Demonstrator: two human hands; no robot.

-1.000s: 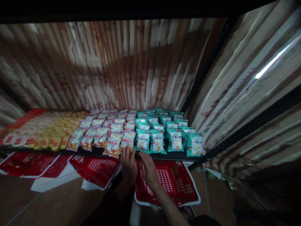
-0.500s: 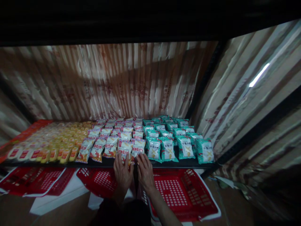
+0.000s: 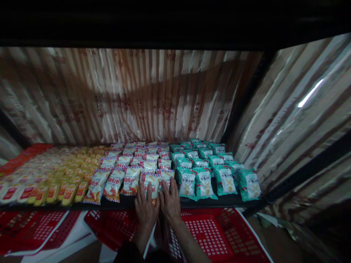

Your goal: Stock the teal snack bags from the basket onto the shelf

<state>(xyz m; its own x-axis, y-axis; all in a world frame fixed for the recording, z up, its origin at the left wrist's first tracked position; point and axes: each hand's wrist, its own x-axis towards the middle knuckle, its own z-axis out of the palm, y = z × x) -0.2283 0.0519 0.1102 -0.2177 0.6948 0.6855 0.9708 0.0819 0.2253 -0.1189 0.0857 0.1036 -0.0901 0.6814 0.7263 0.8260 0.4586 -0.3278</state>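
Observation:
My left hand [image 3: 147,207] lies against the front of a white snack bag [image 3: 151,179] with striped ends. Its fingers are stretched out and slightly apart. Just to the right, my right hand [image 3: 171,205] touches the neighbouring white snack bag [image 3: 166,176], fingers extended and its thumb near the gap between the two bags. Both bags stand tilted back in the front row on a dark shelf [image 3: 120,205]. Their lower parts are partly hidden by my fingers. More bags of the same kind, such as one snack bag [image 3: 131,180], fill rows to the left and behind.
Teal snack bags [image 3: 227,179] stand in rows on the right. Small yellow wrapped packs [image 3: 70,193] and an orange packet [image 3: 30,157] occupy the left. Below the shelf edge are red baskets [image 3: 230,233]. A dark beam [image 3: 175,25] crosses overhead, and striped sheeting [image 3: 164,95] hangs behind.
The view has shifted, so the shelf appears lower and nearer. My hands stay at the same two bags, with my right-hand fingers slightly more upright.

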